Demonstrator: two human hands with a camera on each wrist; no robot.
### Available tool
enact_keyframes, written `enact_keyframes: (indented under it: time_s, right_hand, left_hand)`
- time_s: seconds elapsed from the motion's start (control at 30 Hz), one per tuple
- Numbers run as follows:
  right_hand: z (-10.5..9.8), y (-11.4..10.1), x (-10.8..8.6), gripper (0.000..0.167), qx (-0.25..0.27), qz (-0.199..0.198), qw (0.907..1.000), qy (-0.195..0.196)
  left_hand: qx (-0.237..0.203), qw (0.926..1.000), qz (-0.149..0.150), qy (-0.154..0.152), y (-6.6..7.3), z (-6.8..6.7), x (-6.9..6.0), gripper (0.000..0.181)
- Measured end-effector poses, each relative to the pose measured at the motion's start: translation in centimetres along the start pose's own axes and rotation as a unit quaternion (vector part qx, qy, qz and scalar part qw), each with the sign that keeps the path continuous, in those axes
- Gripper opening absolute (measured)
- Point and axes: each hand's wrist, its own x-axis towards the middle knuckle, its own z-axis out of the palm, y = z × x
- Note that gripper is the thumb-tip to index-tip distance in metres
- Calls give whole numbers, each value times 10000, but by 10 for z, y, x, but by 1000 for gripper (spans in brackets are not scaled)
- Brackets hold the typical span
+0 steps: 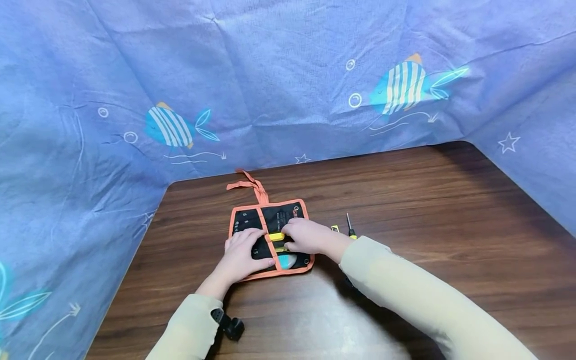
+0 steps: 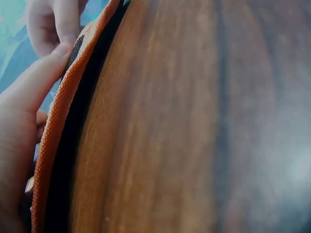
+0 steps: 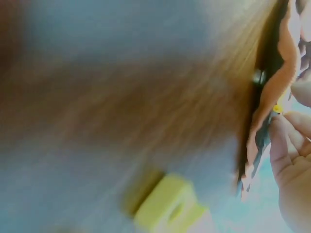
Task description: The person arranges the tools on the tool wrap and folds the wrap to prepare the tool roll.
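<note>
A black tool pouch [image 1: 270, 216] with orange edging lies flat on the wooden table. Across its pocket seam spreads my left hand [image 1: 243, 255], thumb and fingertips resting on the fabric; in the left wrist view its thumb lies over the orange edging [image 2: 60, 111]. My right hand [image 1: 306, 236] pinches a slim yellow tool [image 1: 281, 249] at the pocket, its fingertips partly hiding it. Between the hands a yellow handle [image 1: 276, 236] sticks out, and a teal-and-white piece [image 1: 287, 261] sits lower. The right wrist view shows my right hand [image 3: 296, 165] with fingertips together beside the pouch edge.
Right of the pouch, a screwdriver [image 1: 350, 227] with a black and yellow handle and a small yellow item [image 1: 335, 228] lie partly behind my right forearm. Orange ties [image 1: 256, 187] extend from the pouch's far edge. Blue printed cloth [image 1: 279, 90] stands around the table.
</note>
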Motion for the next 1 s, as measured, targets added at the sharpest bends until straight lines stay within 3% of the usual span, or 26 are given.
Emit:
enact_keyframes:
  time_s: [0.23,0.63,1.0]
  right_hand:
    - [-14,6,-20,35,332,-83,9994,109]
    - [-39,15,-50,40,470,196,9986,121]
    - [-36,57,-96,27,401,374,9968,584]
  left_hand:
    - [227,9990,-375,69,-2,-2,4,79]
    - [507,9982,-284,-135,0,-2,13,74]
    - [798,9964,-256,-103,0,2,17,82]
